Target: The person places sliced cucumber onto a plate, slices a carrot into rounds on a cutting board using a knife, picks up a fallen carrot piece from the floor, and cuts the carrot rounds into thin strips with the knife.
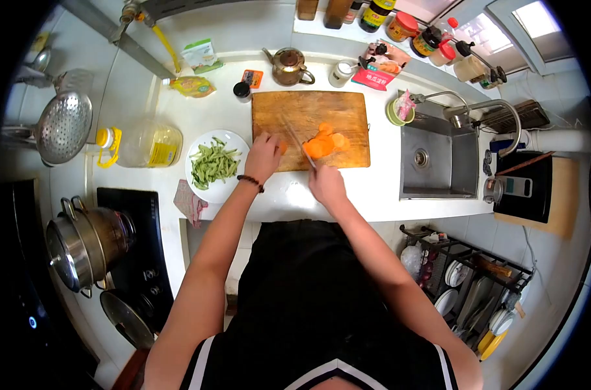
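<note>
Orange carrot slices lie in an overlapping heap on the right half of the cutting board, with a carrot piece on the board's left half. Between the two slants a knife, its handle toward the board's near edge, where the right hand has its fingers curled round it, a grip that likely gives firm control. The left hand reaches over the board's near left corner, fingers bent and bunched against the carrot piece, seemingly to steady it; whether the tips are tucked back, I cannot tell. Just left of the board, a plate of green strips sits on the desk, perhaps to be close yet off the cutting surface. Beyond the board's far edge stands a teapot, probably set back to leave working room. Right of the board is the sink.
</note>
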The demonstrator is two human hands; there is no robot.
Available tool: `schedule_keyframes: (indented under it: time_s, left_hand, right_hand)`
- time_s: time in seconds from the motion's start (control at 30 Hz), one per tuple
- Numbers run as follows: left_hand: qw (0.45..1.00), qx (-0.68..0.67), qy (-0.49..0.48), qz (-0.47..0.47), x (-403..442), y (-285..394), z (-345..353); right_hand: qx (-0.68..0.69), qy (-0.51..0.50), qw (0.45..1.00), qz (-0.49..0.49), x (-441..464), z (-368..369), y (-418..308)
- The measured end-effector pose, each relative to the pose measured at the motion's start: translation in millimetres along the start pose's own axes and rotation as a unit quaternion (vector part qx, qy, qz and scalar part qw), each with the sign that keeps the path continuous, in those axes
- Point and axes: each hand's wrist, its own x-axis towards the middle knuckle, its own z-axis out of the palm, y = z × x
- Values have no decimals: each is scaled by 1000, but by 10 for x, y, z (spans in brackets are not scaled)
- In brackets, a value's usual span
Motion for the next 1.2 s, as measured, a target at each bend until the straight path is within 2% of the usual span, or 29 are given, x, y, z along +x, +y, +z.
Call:
schedule_keyframes:
  time_s: [0.1,0.17,0.23,0.37,0.43,0.77,1.07,1.2]
  left_hand:
    - [999,29,-31,22,108,-220,285]
    - [999,17,-13,37,123,-270,367]
    - [998,4,-62,21,131,-248,360]
    - [994,-24,-99,-26,115,-252,397]
    - [997,-4,-82,-16,106,-309,435]
    - [993,23,-114,0,108,-267,355]
    - [995,-11,-97,-19,135,-360,480]
    - [995,-32,-96,-14,121,-389,455]
  right_hand:
    - [-29,-22,999,-28,174,157,-129]
    - [-32,-25,999,-29,233,268,-175]
    - [-36,-32,998,-30,253,302,-209]
    - [-24,-64,998,-5,246,403,-216]
    - [-23,-72,997,4,226,422,-211]
    - [1,-96,995,4,62,468,-184]
    - [11,-80,997,-19,389,742,-42]
    - [11,-87,996,-25,370,593,-95]
